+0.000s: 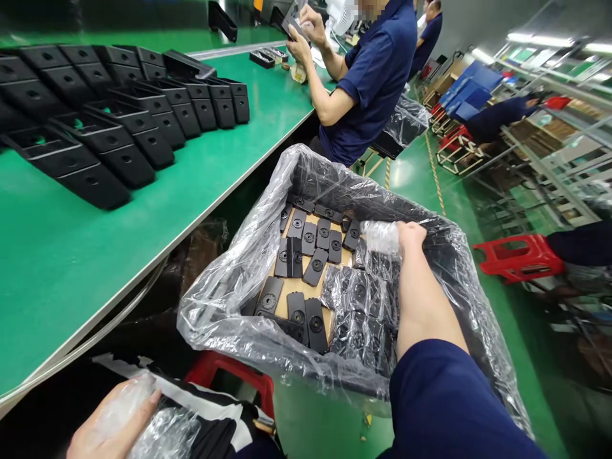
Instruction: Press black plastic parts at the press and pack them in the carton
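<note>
My right hand (408,239) reaches into a box lined with a clear plastic bag (224,306), and its fingers are curled on a fold of plastic film (380,239) near the box's far right. Several small flat black plastic parts (306,255) with round holes lie on a cardboard layer in the box; more lie under the film (363,306). My left hand (112,421), at the bottom left over my lap, is closed on crumpled clear plastic (167,433).
Rows of larger black plastic housings (109,121) stand on the green table (71,255) at the left. A co-worker in a blue shirt (373,76) sits further along, handling a black part. The box rests on a red stool (229,376); another red stool (519,255) is right.
</note>
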`<state>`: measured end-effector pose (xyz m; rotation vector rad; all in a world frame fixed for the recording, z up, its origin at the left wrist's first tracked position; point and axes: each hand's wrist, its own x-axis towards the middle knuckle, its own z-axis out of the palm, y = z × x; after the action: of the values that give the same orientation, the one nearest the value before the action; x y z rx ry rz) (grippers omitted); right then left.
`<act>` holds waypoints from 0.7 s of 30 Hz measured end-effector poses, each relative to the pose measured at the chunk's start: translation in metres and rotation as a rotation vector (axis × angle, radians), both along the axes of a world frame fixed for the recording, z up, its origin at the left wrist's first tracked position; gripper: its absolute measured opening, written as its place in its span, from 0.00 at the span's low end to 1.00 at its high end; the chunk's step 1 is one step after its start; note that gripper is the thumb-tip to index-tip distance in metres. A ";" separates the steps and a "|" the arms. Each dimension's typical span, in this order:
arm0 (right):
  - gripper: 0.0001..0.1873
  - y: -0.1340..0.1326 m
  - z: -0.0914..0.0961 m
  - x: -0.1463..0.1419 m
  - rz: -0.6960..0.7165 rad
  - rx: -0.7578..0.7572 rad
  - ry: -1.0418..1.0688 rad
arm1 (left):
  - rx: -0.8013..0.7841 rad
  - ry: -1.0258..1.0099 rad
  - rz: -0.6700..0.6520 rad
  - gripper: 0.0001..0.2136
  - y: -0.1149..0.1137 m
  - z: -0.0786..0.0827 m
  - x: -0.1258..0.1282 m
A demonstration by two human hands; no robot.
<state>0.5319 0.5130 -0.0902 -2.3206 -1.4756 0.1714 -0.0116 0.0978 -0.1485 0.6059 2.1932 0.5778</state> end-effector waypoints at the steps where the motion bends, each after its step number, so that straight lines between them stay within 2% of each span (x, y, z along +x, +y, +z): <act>1: 0.14 -0.005 -0.005 0.001 0.012 -0.052 0.016 | -0.025 -0.052 0.038 0.31 0.001 0.000 -0.001; 4: 0.12 -0.013 -0.035 -0.012 0.060 -0.200 0.071 | -0.097 -0.193 0.177 0.34 0.001 0.002 -0.001; 7: 0.12 -0.007 -0.065 -0.034 0.085 -0.262 0.097 | -0.059 -0.207 0.174 0.32 0.001 0.004 0.001; 10: 0.12 0.004 -0.076 -0.051 0.042 -0.242 0.074 | -0.004 -0.210 0.176 0.30 0.003 0.007 0.006; 12: 0.12 0.011 -0.069 -0.054 -0.005 -0.188 0.038 | 0.013 -0.200 0.202 0.30 0.008 0.012 0.010; 15: 0.14 0.017 -0.045 -0.041 -0.097 -0.070 -0.048 | -0.011 -0.194 0.244 0.30 0.016 0.019 0.014; 18: 0.17 0.010 -0.015 -0.008 -0.224 0.002 -0.154 | -0.046 -0.182 0.256 0.30 0.020 0.024 0.014; 21: 0.15 -0.007 0.001 0.025 -0.248 -0.056 -0.212 | -0.073 -0.138 0.244 0.30 0.022 0.022 0.014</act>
<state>0.5571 0.5062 -0.0893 -2.6094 -1.2716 -0.1052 0.0020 0.1197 -0.1263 0.2532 2.1606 0.6430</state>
